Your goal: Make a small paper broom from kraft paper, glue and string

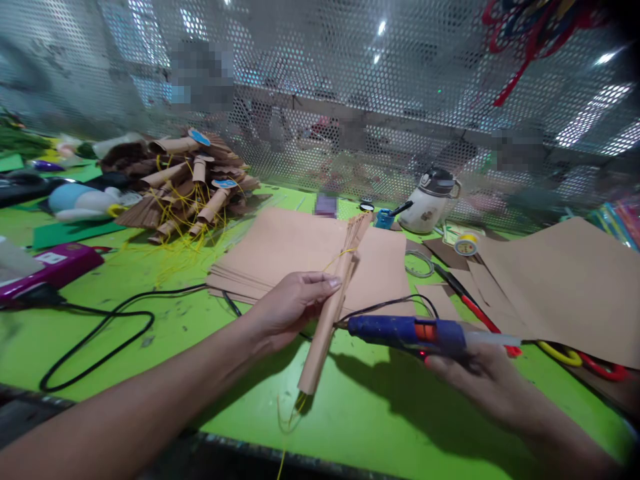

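My left hand (290, 307) is closed around a rolled brown paper tube (334, 307) tied with yellow string, held slanted above the green table (200, 347). A pleated paper end fans out at the tube's top, and yellow strands hang from its lower end. My right hand (480, 380) grips a blue hot glue gun (410, 331) with an orange trigger. The gun's nozzle points left and meets the side of the tube. A white glue stick (493, 339) juts from the gun's back.
A stack of brown paper sheets (280, 250) lies behind the tube, with more sheets (565, 280) at the right. A pile of finished paper rolls (190, 183) sits at back left. Black cables (100, 327), a pink device (50, 267), a white jug (430, 203), yellow thread spool (467, 245) and perforated metal screen (320, 87) surround.
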`<state>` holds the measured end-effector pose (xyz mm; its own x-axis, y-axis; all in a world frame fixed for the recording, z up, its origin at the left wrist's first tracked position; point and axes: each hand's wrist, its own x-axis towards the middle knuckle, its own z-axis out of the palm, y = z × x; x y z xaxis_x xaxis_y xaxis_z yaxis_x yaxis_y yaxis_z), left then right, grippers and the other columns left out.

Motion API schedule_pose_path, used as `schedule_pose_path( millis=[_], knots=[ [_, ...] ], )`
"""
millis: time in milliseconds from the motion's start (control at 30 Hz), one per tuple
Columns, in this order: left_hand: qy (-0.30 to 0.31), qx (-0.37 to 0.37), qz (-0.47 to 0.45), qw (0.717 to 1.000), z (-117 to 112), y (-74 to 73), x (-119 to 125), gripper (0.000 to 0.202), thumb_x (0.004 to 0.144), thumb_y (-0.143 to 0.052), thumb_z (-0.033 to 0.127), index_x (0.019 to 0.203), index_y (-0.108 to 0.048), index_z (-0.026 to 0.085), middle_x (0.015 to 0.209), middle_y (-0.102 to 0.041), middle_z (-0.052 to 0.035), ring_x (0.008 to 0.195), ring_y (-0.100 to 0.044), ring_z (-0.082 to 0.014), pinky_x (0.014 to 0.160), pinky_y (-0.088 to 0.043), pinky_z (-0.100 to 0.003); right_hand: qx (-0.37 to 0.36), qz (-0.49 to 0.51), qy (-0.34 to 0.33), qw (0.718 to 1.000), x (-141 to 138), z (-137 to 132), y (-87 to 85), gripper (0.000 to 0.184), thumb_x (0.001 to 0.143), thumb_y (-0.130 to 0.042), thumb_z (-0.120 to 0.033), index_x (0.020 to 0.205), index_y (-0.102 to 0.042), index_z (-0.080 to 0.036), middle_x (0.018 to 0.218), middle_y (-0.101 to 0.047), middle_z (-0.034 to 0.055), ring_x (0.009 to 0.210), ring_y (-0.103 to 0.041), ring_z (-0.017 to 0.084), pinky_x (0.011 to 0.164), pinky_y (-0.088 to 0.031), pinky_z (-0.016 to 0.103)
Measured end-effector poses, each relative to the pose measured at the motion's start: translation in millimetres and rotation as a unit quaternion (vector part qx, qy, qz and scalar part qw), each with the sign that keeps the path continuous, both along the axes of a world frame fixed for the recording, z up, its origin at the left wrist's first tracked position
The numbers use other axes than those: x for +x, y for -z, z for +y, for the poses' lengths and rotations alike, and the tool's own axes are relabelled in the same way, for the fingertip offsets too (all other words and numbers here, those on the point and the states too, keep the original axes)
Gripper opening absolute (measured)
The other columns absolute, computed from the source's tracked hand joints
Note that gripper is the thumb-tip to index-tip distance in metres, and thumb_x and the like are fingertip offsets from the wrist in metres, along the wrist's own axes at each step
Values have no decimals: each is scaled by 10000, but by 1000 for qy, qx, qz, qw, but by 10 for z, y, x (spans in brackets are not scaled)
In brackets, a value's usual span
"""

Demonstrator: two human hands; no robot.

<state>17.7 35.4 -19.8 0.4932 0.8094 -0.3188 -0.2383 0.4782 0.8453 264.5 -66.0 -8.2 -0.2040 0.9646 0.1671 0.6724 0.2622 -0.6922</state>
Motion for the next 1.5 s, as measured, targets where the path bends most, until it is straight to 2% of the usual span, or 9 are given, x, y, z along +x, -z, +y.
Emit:
schedule_pose_path(
  millis=[167,300,467,633,900,1000,1133,1300,1500],
  knots=[
    [-3,-15,12,1000,-4,-11,2,276,663,-800,286,830,-698,92,727,-645,-62,612,-565,-124,625,-455,-254,2,-18,-12,1000,52,-48,81,288,827,-626,-468,869,-753,-213,855,-690,80,739,-657,216,650,-574,307],
    [-26,-15,15,999,-1,-33,0,272,631,-828,275,792,-703,96,653,-610,-21,568,-520,-93,587,-418,-225,9,-30,-31,999,-4,-89,31,285,823,-651,-430,1022,-728,-242,1020,-711,93,901,-678,258,753,-579,339],
    [-35,-11,4,999,11,-42,-5,247,606,-844,244,749,-706,98,617,-591,-3,546,-489,-79,555,-384,-216,13,-34,-73,997,-78,-105,-51,262,856,-608,-422,957,-731,-213,942,-730,100,859,-693,255,698,-585,302],
    [-35,-4,0,999,9,-45,-4,225,618,-837,244,733,-702,106,614,-582,0,539,-481,-81,549,-382,-219,39,-36,-49,997,-33,-84,-24,298,830,-644,-427,1016,-730,-211,1005,-721,113,858,-696,252,711,-588,299],
    [-18,-4,5,1000,-16,-52,4,295,611,-846,278,803,-716,96,668,-614,-29,590,-532,-106,581,-420,-222,35,5,-33,999,-64,-42,-24,226,855,-616,-398,775,-700,-204,773,-681,44,656,-638,181,569,-538,236],
    [-25,-3,12,1000,-13,-61,3,264,623,-838,271,780,-716,96,648,-607,-24,568,-514,-98,555,-402,-212,20,-4,-44,999,-52,-58,-22,181,841,-634,-385,862,-706,-221,849,-705,52,742,-670,205,628,-561,259],
    [-31,-3,9,999,-3,-66,0,227,629,-832,257,757,-718,108,618,-588,-3,553,-493,-85,545,-388,-205,35,-35,-43,998,-57,-73,-41,247,809,-666,-402,979,-713,-229,963,-721,83,873,-685,260,722,-580,327],
    [-36,1,9,999,16,-43,-11,211,638,-824,254,752,-715,114,653,-619,-16,567,-511,-88,587,-413,-226,12,-25,-100,995,-153,-61,-123,203,871,-579,-381,857,-711,-227,753,-699,62,680,-666,217,570,-543,269],
    [-38,11,3,999,35,-10,-25,214,656,-816,258,755,-701,107,660,-614,-21,568,-511,-84,568,-399,-212,2,-27,-114,993,-185,-72,-155,210,870,-574,-391,791,-686,-233,649,-664,33,603,-646,196,558,-530,256]
  ],
)
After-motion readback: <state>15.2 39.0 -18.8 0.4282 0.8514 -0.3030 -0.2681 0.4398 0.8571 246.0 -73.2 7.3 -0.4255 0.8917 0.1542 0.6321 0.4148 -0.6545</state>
